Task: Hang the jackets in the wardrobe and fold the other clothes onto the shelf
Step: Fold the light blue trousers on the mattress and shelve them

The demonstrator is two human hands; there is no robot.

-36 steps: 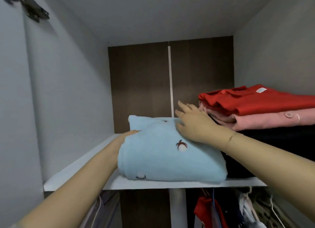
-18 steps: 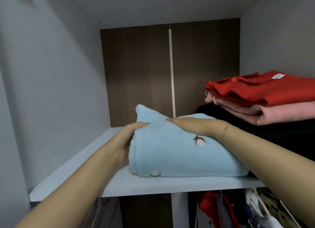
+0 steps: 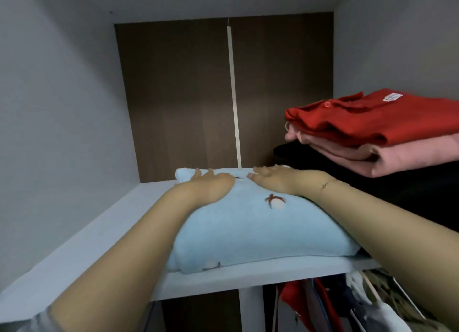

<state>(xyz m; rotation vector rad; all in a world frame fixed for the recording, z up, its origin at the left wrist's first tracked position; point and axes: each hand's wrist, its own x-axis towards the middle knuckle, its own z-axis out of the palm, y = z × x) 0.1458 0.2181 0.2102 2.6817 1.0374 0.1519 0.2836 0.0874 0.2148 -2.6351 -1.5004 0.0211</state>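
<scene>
Grip: left hand (image 3: 208, 186) and right hand (image 3: 280, 182) now flat, fingers spread, pressing blue folded garment (image 3: 248, 230) | moved from its sides onto top | garment on shelf (image 3: 82, 252), likely placed.

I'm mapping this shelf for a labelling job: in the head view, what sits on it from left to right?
Bare white shelf → folded light blue garment under the left hand and right hand → black clothing carrying the pink garment and red garment.

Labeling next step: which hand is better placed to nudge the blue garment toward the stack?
Left, probably. The left hand lies flat on the blue garment on the side away from the stack.
</scene>
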